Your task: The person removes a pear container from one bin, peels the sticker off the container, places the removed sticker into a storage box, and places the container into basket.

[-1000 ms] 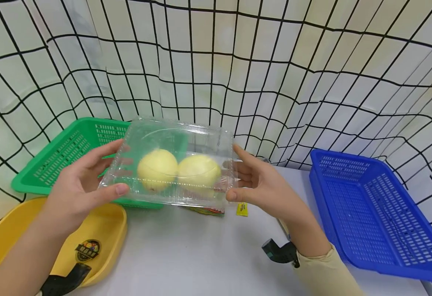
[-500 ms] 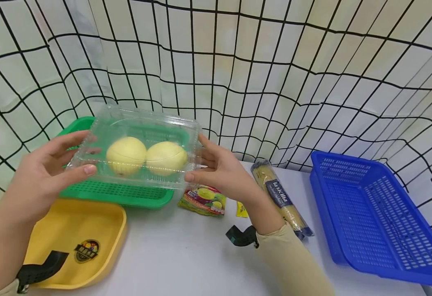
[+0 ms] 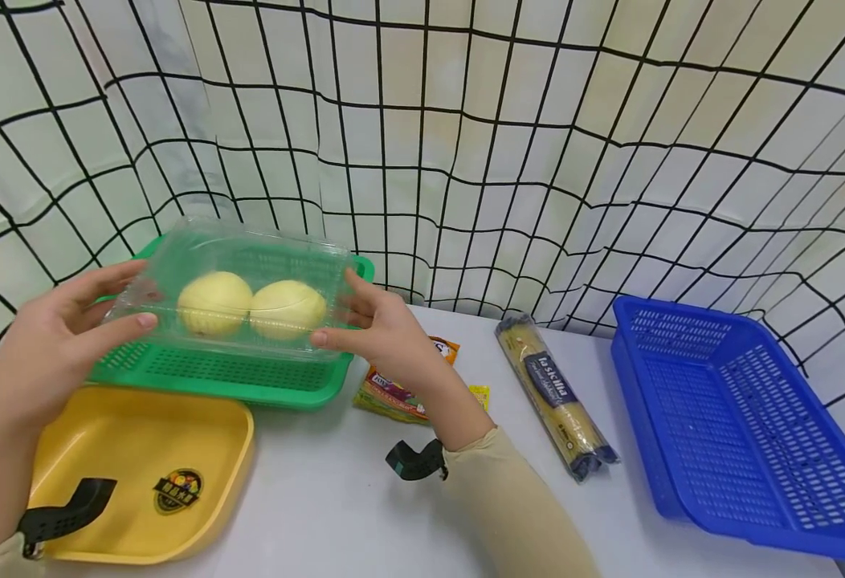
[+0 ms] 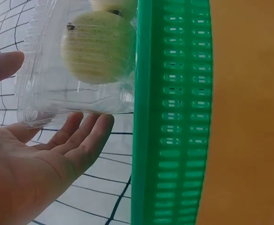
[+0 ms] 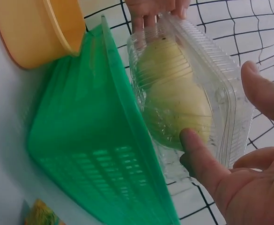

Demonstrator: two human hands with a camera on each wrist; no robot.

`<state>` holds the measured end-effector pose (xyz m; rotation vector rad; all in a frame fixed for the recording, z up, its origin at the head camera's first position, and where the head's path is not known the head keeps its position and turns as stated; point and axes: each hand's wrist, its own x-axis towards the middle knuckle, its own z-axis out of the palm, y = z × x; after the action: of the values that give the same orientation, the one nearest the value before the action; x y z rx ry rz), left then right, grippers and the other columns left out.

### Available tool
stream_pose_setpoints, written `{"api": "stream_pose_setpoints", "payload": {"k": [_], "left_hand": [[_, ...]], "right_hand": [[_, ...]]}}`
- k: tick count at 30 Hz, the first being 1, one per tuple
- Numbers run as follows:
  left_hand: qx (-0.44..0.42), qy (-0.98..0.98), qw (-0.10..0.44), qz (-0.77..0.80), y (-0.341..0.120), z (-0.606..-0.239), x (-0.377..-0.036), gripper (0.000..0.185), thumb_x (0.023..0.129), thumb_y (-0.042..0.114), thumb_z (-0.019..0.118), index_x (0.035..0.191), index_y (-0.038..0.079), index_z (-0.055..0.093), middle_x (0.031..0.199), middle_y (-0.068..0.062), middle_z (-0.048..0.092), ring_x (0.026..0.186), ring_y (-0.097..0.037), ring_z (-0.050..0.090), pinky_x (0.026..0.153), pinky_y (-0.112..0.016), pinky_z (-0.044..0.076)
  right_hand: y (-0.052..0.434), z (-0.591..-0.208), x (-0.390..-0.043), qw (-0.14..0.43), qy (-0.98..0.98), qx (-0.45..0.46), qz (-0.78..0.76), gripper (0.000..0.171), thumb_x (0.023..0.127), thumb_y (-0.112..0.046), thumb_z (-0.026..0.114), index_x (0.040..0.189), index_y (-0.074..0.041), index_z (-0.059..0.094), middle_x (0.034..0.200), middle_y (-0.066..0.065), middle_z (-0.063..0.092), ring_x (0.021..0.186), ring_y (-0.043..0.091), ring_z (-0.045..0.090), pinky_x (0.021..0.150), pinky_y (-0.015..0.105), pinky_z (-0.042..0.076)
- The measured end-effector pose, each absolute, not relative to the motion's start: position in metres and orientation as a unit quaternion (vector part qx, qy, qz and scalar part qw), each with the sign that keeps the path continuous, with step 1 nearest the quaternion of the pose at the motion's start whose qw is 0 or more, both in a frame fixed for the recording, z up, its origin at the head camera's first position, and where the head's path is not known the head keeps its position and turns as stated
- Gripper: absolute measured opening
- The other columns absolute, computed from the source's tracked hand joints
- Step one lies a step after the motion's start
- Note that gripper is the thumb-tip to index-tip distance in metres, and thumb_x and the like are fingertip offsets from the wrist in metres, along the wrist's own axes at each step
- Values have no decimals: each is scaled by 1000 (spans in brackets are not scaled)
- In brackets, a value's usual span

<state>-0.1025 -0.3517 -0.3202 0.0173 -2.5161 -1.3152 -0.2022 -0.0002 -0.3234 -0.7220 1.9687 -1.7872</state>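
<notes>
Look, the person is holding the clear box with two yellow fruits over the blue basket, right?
Not quite. Both the left hand and the right hand hold the clear box with its two yellow fruits over the green basket, not the blue basket, which sits far right. The head view shows it.

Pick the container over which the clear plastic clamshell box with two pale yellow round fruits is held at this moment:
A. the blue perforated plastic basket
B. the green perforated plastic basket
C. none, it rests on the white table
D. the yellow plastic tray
B: in the head view both hands, left hand and right hand, hold the clear plastic clamshell box by its ends above the green perforated plastic basket; the right wrist view shows it beside that basket's rim.
</notes>
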Motion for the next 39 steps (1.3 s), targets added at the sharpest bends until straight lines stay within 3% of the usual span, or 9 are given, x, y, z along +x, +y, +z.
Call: {"api": "stream_pose_setpoints", "payload": {"k": [9,13,15,16,19,22,26,32,39], "left_hand": [[22,-893,131,-430,-364,-335,-111,69,112,21,64,174,21,32,174,-28,26,160,-48,27,123,-25,23],[18,-907,101,-409,-368,-335,-115,71,113,19,61,173,6,26,169,-40,27,150,-67,27,113,-12,29],[17,-915,81,-395,-370,-335,-116,71,113,17,58,172,1,23,166,-45,28,147,-71,27,120,-26,39],[17,-918,72,-390,-371,-335,-117,71,113,16,58,172,-2,22,163,-47,30,145,-72,30,109,-17,45],[23,-928,49,-369,-373,-337,-118,72,112,14,56,170,-8,20,156,-51,34,139,-73,36,90,-29,59],[30,-932,35,-358,-374,-339,-119,73,111,14,55,168,-12,18,151,-52,36,133,-73,40,86,-41,59],[37,-937,20,-347,-375,-339,-120,76,110,13,57,167,-14,15,152,-54,34,133,-75,38,95,-80,46],[22,-943,-3,-332,-380,-340,-123,81,107,9,64,165,-18,14,150,-54,36,130,-74,42,83,-50,63],[25,-951,-37,-307,-380,-340,-124,79,106,12,61,162,-21,16,150,-55,36,131,-72,43,93,-74,54]], "right_hand": [[-24,-336,-198,205,695,-228,-650,103,96,-20,88,175,-18,22,176,2,34,147,15,54,113,32,50],[-34,-340,-196,189,725,-216,-626,101,96,-23,89,174,-17,25,177,-4,31,145,15,55,109,30,52],[-38,-341,-194,179,744,-209,-609,101,95,-25,90,174,-17,27,176,-6,33,144,16,56,107,29,54],[-41,-342,-193,174,753,-205,-600,102,94,-26,90,174,-17,28,175,-6,35,144,16,57,106,29,54],[-46,-343,-190,161,774,-202,-578,101,94,-29,91,174,-17,29,173,-4,39,143,18,58,102,31,57],[-48,-342,-189,151,794,-210,-551,100,95,-33,90,173,-17,30,173,-3,41,143,21,59,99,31,59],[-50,-341,-188,138,823,-229,-501,99,97,-41,86,174,-17,30,167,1,49,139,20,62,93,28,60],[-57,-341,-187,109,870,-253,-409,90,102,-45,79,173,-15,32,164,15,52,146,25,56,106,40,57],[-66,-341,-182,74,907,-278,-307,72,104,-45,76,166,-20,49,165,10,51,151,27,51,116,44,50]]}}
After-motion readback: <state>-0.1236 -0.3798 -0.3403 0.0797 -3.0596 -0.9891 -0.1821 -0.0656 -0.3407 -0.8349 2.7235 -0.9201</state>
